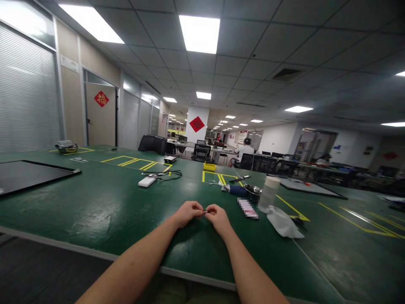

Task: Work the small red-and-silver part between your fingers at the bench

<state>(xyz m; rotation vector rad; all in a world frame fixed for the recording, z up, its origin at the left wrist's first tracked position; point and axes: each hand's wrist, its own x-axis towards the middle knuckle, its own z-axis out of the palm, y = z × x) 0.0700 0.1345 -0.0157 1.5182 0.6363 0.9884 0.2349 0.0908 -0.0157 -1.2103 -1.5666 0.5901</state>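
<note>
Both forearms reach out over the green table. My left hand and my right hand meet in front of me, fingers curled and pinched together. Between the fingertips sits a tiny dark and silvery object, too small to name. Both hands pinch it from opposite sides, just above the table surface.
To the right stand a translucent plastic cup, a small metal bowl, a white cloth and a blurred card. Farther off lie a white remote-like block with black cables, a black tray. A seated person is far behind.
</note>
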